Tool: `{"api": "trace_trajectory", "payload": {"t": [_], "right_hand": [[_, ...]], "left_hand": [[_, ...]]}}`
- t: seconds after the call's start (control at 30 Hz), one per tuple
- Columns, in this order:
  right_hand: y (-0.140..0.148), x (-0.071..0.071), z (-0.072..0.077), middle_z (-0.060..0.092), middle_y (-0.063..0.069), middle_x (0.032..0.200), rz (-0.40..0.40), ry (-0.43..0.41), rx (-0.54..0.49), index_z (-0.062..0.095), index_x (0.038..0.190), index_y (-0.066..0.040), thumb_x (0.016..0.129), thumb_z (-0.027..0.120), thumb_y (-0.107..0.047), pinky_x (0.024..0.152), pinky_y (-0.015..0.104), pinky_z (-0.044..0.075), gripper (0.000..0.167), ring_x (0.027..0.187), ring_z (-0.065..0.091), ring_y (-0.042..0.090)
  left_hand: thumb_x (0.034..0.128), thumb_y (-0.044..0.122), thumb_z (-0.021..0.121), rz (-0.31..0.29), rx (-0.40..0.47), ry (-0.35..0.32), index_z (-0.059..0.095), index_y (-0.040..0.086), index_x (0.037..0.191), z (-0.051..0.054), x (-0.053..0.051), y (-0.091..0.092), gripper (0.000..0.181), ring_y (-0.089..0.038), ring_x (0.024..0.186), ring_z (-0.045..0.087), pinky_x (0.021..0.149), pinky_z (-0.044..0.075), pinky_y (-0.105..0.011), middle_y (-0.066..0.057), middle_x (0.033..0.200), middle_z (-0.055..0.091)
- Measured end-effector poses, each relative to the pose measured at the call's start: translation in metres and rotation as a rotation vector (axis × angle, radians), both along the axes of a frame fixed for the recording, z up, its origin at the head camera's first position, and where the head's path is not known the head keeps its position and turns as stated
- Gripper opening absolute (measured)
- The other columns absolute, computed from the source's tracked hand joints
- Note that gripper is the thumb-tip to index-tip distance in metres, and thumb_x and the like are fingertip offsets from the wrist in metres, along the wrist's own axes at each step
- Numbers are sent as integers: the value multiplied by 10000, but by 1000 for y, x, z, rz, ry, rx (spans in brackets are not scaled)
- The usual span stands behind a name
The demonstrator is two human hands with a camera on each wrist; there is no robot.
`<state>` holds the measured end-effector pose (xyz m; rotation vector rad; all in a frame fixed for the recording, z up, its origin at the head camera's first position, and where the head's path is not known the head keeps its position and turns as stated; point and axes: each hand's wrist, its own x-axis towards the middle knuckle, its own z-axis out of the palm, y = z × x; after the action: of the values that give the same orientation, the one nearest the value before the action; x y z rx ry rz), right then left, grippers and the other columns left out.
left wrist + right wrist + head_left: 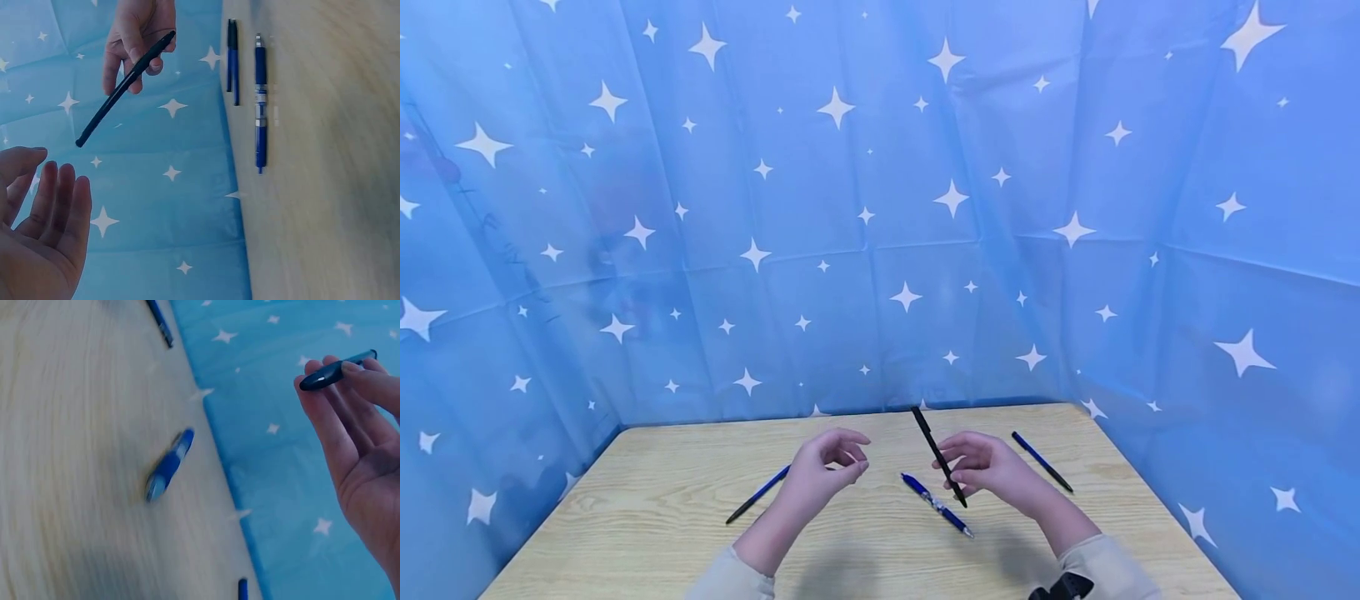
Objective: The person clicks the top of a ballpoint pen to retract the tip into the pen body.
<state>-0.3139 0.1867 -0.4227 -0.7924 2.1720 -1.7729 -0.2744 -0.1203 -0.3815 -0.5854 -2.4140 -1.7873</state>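
A black pen [929, 437] is pinched near its lower end between the thumb and fingers of my right hand [996, 473], its other end slanting up and to the left. The right wrist view shows the same pen [325, 376] between the thumb and fingertips of that hand [369, 444]. My left hand [820, 475] is held above the table with bent, parted fingers and nothing in them. In the left wrist view the left hand [50, 231] is just below the far end of the black pen [119, 94], apart from it.
On the wooden table [655, 500] lie a blue and white patterned pen [937, 505] between the hands, a blue and black pen [758, 495] beside the left hand, and another dark blue pen [1042, 462] beyond the right hand. A blue star-patterned curtain [865, 333] surrounds the table's far sides.
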Motion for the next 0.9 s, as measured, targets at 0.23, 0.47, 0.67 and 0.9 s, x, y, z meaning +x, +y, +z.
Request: {"api": "trace_trajectory", "payload": {"t": [0.23, 0.47, 0.67, 0.9], "right_hand": [[17, -5, -9, 592, 278, 1199, 18, -41, 50, 558, 1312, -41, 923, 665, -66, 738, 439, 564, 403, 992, 631, 406], [27, -13, -21, 620, 173, 1155, -49, -69, 108, 558, 1307, 4, 880, 697, -30, 723, 413, 557, 450, 931, 650, 317], [31, -21, -34, 640, 89, 1074, -108, -65, 213, 642, 1200, -15, 841, 744, -32, 651, 380, 555, 374, 849, 647, 249], [33, -26, -51, 651, 45, 911, -127, 0, 325, 705, 1021, -4, 781, 770, 26, 497, 265, 493, 250, 689, 594, 163]], "left_hand": [[893, 88, 700, -65, -81, -47, 679, 96, 1108, -7, 6, -9, 216, -214, 848, 641, 708, 541, -345, -30, 909, 661], [896, 104, 704, -109, -168, -58, 685, 126, 1075, -11, 17, -16, 181, -207, 829, 632, 683, 530, -343, -10, 913, 655], [893, 96, 707, -147, -219, -93, 688, 148, 1045, -22, 18, -21, 162, -203, 818, 623, 651, 522, -337, -8, 911, 639], [873, 69, 720, -167, -298, -61, 703, 164, 1008, -39, 11, -27, 166, -139, 763, 629, 637, 519, -293, 47, 878, 644]]}}
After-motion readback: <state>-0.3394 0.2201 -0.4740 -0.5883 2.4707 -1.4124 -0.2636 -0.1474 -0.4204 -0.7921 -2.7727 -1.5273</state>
